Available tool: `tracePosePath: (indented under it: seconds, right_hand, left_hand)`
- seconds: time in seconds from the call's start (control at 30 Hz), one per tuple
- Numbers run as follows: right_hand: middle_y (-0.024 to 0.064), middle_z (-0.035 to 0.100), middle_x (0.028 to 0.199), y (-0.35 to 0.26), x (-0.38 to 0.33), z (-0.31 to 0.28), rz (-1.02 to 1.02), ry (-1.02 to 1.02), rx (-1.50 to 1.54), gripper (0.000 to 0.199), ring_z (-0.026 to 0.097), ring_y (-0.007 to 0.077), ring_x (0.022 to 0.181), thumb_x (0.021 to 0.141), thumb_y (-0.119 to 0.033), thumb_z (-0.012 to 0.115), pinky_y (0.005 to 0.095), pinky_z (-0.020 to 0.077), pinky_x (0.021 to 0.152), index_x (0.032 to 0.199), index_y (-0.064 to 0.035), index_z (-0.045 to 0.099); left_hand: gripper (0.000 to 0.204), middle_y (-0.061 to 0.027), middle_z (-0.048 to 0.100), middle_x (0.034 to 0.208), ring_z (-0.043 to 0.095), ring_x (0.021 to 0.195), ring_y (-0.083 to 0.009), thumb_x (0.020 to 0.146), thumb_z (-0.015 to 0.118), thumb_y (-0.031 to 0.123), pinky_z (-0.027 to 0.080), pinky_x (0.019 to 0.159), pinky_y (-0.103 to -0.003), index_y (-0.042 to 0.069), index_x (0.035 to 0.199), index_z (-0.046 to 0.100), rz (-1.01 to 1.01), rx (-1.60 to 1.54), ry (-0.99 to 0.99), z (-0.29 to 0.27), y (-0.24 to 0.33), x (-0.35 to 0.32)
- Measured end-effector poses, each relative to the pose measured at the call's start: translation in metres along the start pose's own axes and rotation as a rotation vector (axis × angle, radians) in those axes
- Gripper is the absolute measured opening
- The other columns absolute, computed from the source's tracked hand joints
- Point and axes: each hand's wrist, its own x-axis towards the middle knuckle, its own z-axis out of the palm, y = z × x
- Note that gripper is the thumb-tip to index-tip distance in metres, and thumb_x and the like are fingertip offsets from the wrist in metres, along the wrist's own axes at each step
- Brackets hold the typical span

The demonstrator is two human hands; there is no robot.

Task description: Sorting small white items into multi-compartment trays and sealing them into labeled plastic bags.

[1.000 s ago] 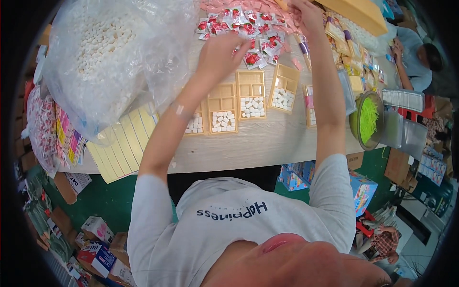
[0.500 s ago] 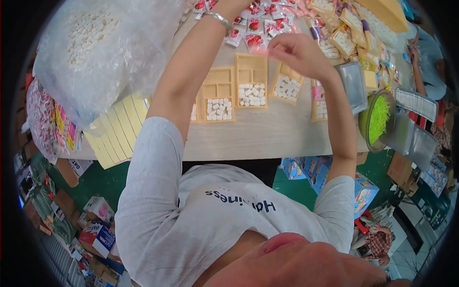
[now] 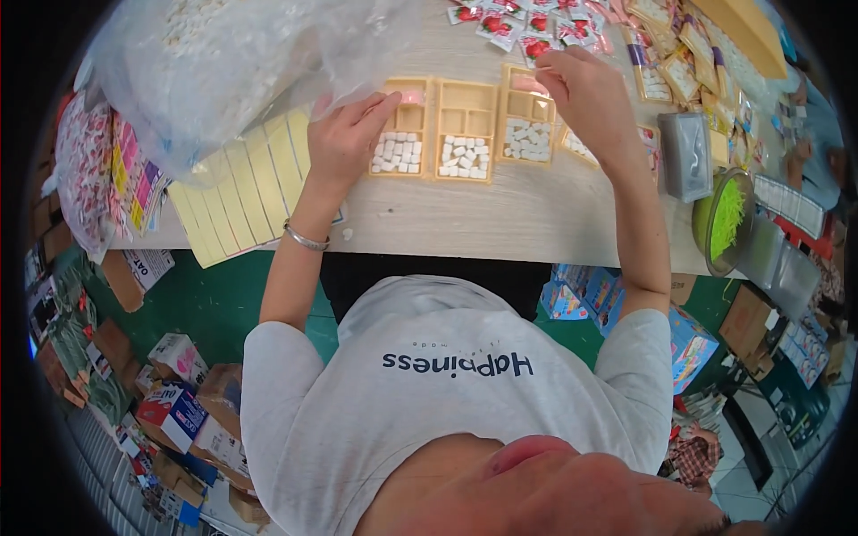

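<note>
Light-yellow divided trays stand in a row, white pellets filling the lower compartment of each. In the left tray (image 3: 396, 154), a pink packet (image 3: 412, 96) lies in the top compartment. My left hand (image 3: 344, 138) is beside it, fingers stretched toward the packet, thumb mostly hidden. The middle tray (image 3: 466, 95) has bare upper compartments. A second pink packet (image 3: 528, 84) rests at the top of the right tray (image 3: 527, 138). Over that tray's upper right corner is my right hand (image 3: 585, 103), its fingers curled in; whatever they may hold is hidden. A tilted tray (image 3: 579, 148) sits partly under my right wrist.
Red-and-white strawberry sachets (image 3: 536, 25) lie at the back. Filled packs (image 3: 684, 76) pile up far right, near a clear plastic box (image 3: 686, 156) and a bowl of green shreds (image 3: 726, 214). A big plastic bag (image 3: 241, 98) and yellow lined paper (image 3: 237, 201) occupy the left.
My left arm has drawn back from the sachets to the left tray. My right hand stays near the right tray, which now has a pink packet in its top compartment. The view has shifted.
</note>
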Motion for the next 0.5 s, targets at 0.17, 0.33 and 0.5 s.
tracePosePath:
  seconds: [0.17, 0.33, 0.5]
  right_hand:
    - [0.0088, 0.074, 0.09, -0.04, -0.005, 0.051, 0.199, -0.16, 0.511, 0.015, 0.069, 0.0191, 0.076, 0.093, -0.014, 0.072, 0.031, 0.0535, 0.069, 0.106, -0.0067, 0.075]
    - [0.0046, 0.07, 0.087, -0.032, -0.012, 0.08, 0.021, 0.181, 0.153, 0.018, 0.065, 0.0208, 0.085, 0.087, -0.013, 0.077, 0.0344, 0.0522, 0.076, 0.105, -0.0109, 0.077]
    - [0.0037, 0.069, 0.088, -0.032, -0.01, 0.07, -0.166, 0.009, -0.038, 0.021, 0.063, 0.0228, 0.088, 0.085, -0.014, 0.078, 0.0365, 0.0512, 0.081, 0.106, -0.0133, 0.078]
  left_hand:
    - [0.036, 0.0016, 0.075, 0.096, 0.069, 0.075, -0.0203, 0.082, 0.068, 0.004, 0.052, 0.091, -0.049, 0.018, 0.114, 0.074, 0.025, 0.018, -0.029, 0.014, -0.01, -0.008]
    - [0.033, 0.0004, 0.073, 0.107, 0.07, 0.089, -0.0216, 0.083, 0.067, 0.009, 0.052, 0.09, -0.045, 0.017, 0.115, 0.073, -0.056, -0.006, -0.104, 0.008, 0.007, 0.003]
    - [0.04, -0.0061, 0.067, 0.124, 0.065, 0.106, -0.0254, 0.086, 0.073, 0.026, 0.049, 0.093, -0.043, 0.008, 0.121, 0.068, -0.035, -0.106, -0.145, 0.005, 0.021, 0.001]
